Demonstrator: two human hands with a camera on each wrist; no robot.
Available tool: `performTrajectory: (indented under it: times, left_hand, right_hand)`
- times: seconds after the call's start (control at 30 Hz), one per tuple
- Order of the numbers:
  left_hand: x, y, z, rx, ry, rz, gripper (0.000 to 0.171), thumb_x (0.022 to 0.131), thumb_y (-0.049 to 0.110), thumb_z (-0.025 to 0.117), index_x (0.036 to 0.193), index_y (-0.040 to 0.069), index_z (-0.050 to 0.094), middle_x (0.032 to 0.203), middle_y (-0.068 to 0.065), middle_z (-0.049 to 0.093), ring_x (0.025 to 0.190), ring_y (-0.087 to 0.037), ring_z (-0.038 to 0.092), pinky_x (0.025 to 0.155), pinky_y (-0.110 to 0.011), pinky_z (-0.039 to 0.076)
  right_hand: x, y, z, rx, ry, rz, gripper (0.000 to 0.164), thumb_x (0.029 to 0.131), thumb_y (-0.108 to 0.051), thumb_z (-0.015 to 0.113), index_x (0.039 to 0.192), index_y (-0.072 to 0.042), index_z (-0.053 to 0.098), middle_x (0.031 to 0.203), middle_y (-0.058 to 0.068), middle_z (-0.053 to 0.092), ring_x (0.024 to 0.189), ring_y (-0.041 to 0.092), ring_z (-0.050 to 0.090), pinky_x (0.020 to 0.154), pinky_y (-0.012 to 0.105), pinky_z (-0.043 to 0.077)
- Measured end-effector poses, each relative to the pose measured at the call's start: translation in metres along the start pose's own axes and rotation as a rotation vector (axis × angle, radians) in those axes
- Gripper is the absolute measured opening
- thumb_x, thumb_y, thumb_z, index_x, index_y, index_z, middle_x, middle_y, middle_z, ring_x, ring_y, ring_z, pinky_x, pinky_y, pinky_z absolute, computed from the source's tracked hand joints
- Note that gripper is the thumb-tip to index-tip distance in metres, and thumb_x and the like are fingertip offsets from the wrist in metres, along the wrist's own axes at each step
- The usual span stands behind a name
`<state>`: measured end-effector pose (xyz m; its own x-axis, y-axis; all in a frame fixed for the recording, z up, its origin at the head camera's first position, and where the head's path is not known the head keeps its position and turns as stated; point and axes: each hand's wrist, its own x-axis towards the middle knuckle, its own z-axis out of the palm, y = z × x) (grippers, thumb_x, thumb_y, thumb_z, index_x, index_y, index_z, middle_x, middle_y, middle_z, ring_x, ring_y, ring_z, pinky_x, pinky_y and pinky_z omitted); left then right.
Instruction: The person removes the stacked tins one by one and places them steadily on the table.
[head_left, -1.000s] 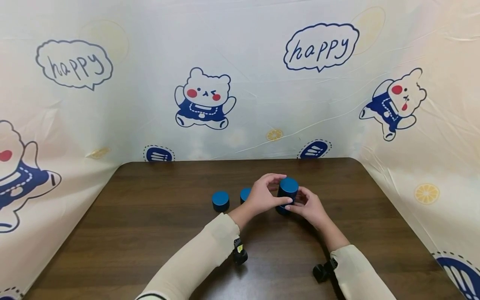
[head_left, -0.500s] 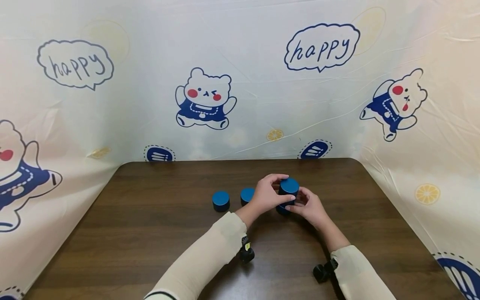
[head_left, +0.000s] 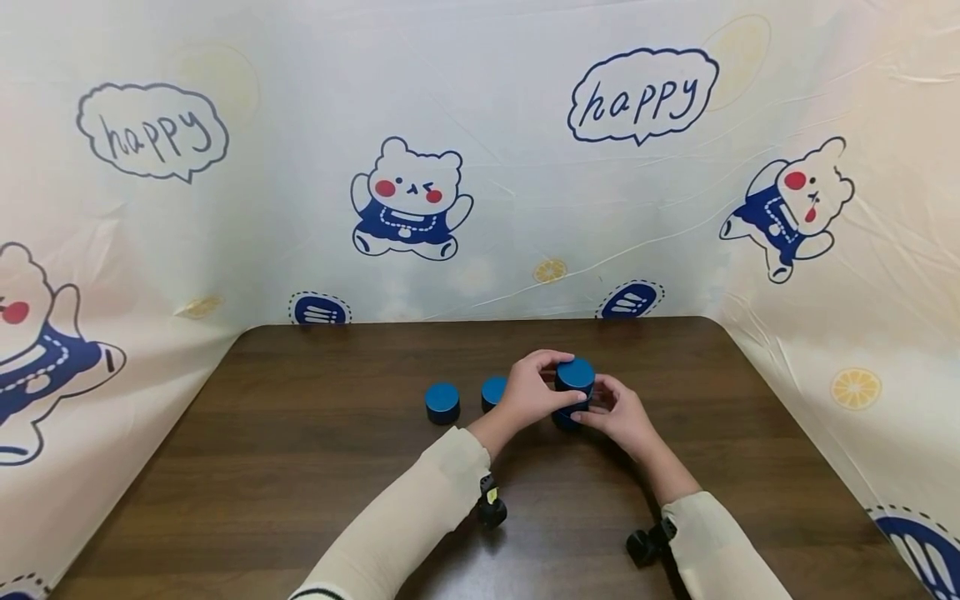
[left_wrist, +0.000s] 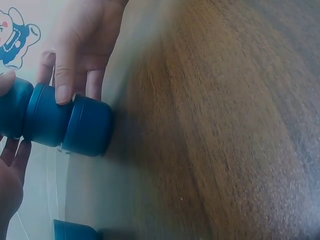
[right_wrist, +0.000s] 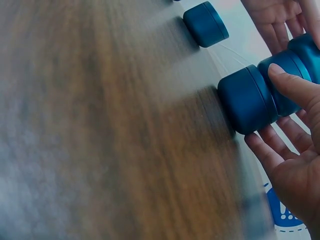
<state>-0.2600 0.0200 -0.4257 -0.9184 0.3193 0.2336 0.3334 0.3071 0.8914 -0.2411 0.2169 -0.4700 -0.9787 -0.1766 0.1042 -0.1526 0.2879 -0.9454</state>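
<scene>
Three round dark-blue lidded canisters stand stacked on the table in the head view. My left hand holds the top canister, its thumb on the near side and its fingers on the far side. My right hand grips the stack lower down from the right. In the left wrist view its thumb lies on the middle canister, just above the bottom canister. The bottom canister's base meets the table in the right wrist view. The top canister rests on the middle one or very close to it.
Two more blue canisters stand singly on the brown wooden table, left of the stack. One canister is fully visible; the other canister is partly covered by my left hand. A printed cloth hangs behind the table.
My left forearm has shifted rightward, showing more of the nearer single canister. The top canister has moved slightly and sits a little lower. My right hand has stayed in place.
</scene>
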Motion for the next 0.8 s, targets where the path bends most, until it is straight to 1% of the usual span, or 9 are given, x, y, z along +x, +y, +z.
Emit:
performTrajectory:
  times: [0.2,0.37,0.6,0.7,0.8]
  left_hand:
    - [-0.004,-0.002,-0.006,-0.009,-0.001,0.012,0.052,0.077,0.026,0.085,0.124,0.017,0.066,0.125,-0.001,0.061,0.108,-0.018,0.062,0.090,-0.029,0.053]
    - [-0.007,-0.001,-0.012,0.000,-0.004,0.025,0.053,0.077,0.025,0.085,0.125,0.014,0.066,0.126,-0.003,0.060,0.108,-0.018,0.063,0.090,-0.028,0.053]
    - [-0.011,-0.002,-0.018,-0.008,-0.005,0.024,0.052,0.077,0.024,0.085,0.124,0.015,0.066,0.125,-0.002,0.061,0.106,-0.018,0.063,0.089,-0.028,0.053]
    - [-0.013,-0.003,-0.019,-0.008,-0.004,0.029,0.052,0.077,0.024,0.085,0.124,0.015,0.066,0.125,-0.002,0.061,0.107,-0.018,0.063,0.089,-0.029,0.053]
    - [-0.014,-0.005,-0.021,-0.003,0.002,0.037,0.051,0.077,0.024,0.085,0.124,0.015,0.066,0.125,-0.002,0.061,0.107,-0.018,0.063,0.090,-0.029,0.053]
  right_hand:
    - [0.001,0.001,0.001,-0.033,0.002,0.014,0.062,0.081,-0.013,0.081,0.134,-0.003,0.050,0.129,0.021,0.057,0.116,0.036,0.057,0.096,0.041,0.049]
    - [0.000,-0.001,0.001,-0.035,-0.002,0.026,0.062,0.081,-0.013,0.081,0.135,-0.004,0.051,0.130,0.019,0.057,0.118,0.036,0.057,0.098,0.044,0.048]
    - [0.000,-0.003,0.002,-0.015,-0.008,0.028,0.061,0.081,-0.011,0.080,0.135,-0.004,0.051,0.130,0.019,0.056,0.118,0.036,0.056,0.099,0.045,0.046]
    - [-0.004,-0.013,0.002,-0.011,-0.014,0.037,0.060,0.082,-0.007,0.079,0.134,-0.001,0.050,0.130,0.022,0.056,0.118,0.038,0.055,0.100,0.047,0.046]
    - [-0.004,-0.012,0.002,-0.016,-0.016,0.034,0.059,0.083,-0.008,0.078,0.135,-0.001,0.050,0.130,0.022,0.056,0.118,0.038,0.055,0.100,0.047,0.046]
